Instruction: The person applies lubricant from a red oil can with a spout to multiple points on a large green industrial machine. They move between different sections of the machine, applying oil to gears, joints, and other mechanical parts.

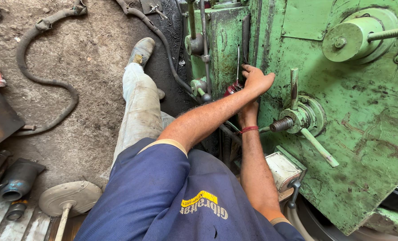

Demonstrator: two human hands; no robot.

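Machine point(364, 116), green, at right: left hand point(257, 80) pressed flat on it, fingers together; right hand point(248, 114) beneath, grip hidden. Levers point(317, 147) just right; hose point(42, 80) far left.

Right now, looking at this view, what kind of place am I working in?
Probably a heavy machine workshop. Both hands, left hand and right hand, reach into a big, grimy green machine with a lever handle, a thick hose snakes over the dirt floor.
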